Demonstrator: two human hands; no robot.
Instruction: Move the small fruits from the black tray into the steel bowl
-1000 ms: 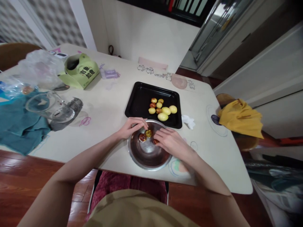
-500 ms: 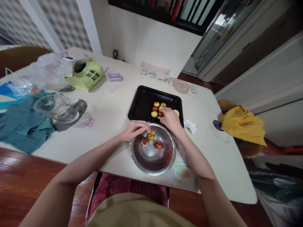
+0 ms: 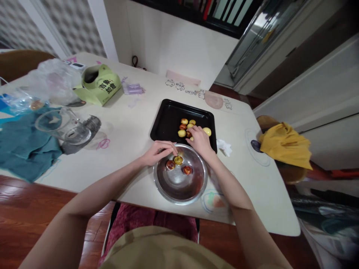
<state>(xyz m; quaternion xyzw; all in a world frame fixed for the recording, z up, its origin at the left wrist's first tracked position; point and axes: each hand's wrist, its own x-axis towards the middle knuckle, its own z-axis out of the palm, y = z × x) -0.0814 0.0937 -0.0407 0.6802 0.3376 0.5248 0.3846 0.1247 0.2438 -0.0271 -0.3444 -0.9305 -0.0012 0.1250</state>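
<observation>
A steel bowl stands near the table edge with a yellow-green jujube and two reddish ones inside. My left hand rests at its upper left rim, fingers stretched out over the bowl and nothing visible in them. Behind the bowl lies a black baking tray with several yellow and red-brown jujubes clustered on its right half. Over that cluster, my right hand has thumb and fingers curled around a red-brown jujube, which they partly hide. A pale jujube lies just right of the hand.
Crumpled white tissue lies right of the tray. On the left are a glass pitcher, a teal cloth, a green carton and a plastic bag. A yellow cloth covers a chair at right.
The whole view has shifted slightly. My right hand stays at the jujubes in the tray and my left hand at the bowl rim. The jujubes in the bowl look unmoved.
</observation>
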